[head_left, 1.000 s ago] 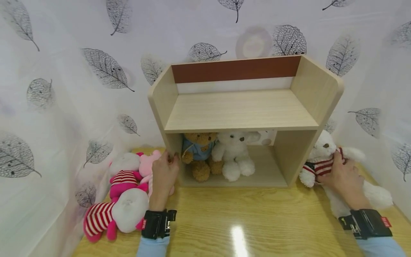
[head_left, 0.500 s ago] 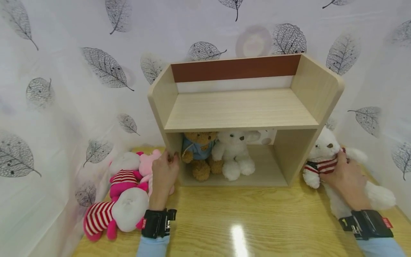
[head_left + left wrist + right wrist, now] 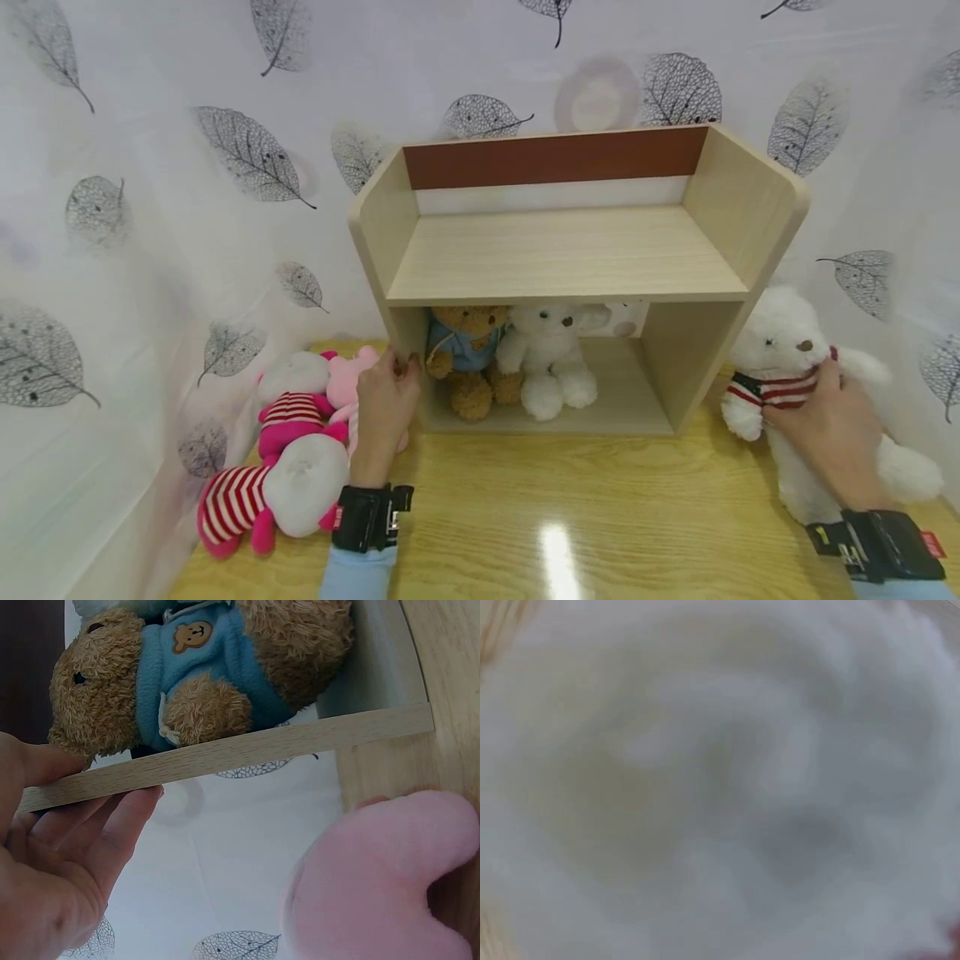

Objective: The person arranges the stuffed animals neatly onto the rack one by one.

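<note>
My left hand [image 3: 386, 417] pinches the left side panel of a wooden shelf [image 3: 570, 254], thumb inside and fingers outside, as the left wrist view [image 3: 67, 855] shows. At the right, my right hand [image 3: 836, 437] grips a white teddy bear [image 3: 783, 329] in a striped sweater round its middle. White fur [image 3: 720, 780] fills the blurred right wrist view. Inside the lower compartment sit a brown teddy bear [image 3: 468, 354] in a blue top and, beside it, a white plush [image 3: 551, 367].
Left of the shelf lie two plush toys in striped clothes, one behind [image 3: 292, 417] and one in front [image 3: 300, 487], plus a pink plush [image 3: 347, 379]. The wooden table [image 3: 570, 508] extends before the shelf. A leaf-patterned sheet [image 3: 172, 250] hangs behind.
My right hand has moved a little right and nearer with the white teddy bear, which now stands further out from the shelf's right side. The left hand keeps its hold on the panel.
</note>
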The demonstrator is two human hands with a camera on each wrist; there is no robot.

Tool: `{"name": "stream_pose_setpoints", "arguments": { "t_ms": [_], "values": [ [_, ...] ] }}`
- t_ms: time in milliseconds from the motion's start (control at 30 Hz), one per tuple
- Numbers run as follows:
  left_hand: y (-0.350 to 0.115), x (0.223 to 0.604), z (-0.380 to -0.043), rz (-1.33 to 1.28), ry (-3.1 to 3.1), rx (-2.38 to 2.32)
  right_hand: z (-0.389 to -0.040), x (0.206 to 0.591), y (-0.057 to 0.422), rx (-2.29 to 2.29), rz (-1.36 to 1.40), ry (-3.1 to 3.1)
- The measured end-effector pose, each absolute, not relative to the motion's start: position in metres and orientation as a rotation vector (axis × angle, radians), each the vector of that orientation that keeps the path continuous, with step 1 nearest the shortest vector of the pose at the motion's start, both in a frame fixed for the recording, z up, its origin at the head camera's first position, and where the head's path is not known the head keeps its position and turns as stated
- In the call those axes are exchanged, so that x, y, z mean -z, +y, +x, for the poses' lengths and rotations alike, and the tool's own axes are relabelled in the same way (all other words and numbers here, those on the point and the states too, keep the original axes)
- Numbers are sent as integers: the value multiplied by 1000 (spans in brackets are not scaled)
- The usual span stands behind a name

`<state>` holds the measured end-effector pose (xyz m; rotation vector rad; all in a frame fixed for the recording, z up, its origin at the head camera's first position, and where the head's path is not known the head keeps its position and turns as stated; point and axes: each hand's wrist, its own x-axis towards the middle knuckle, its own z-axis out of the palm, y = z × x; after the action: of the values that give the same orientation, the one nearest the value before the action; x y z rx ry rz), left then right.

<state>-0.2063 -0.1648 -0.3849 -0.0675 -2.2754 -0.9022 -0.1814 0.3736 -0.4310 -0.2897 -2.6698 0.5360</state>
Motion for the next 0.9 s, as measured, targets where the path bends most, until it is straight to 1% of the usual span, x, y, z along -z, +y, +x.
{"name": "stream_pose_setpoints", "arguments": {
  "t_ms": [367,733,900],
  "values": [
    [-165,384,-206,-69,-2287,897,-169,422,369,-632,-294,-2612],
    [-166,388,-208,-80,-2267,893,-157,413,357,-845,-225,-2429],
    [-166,388,-208,-73,-2268,882,-155,416,354,-868,-171,-2304]
  ]
}}
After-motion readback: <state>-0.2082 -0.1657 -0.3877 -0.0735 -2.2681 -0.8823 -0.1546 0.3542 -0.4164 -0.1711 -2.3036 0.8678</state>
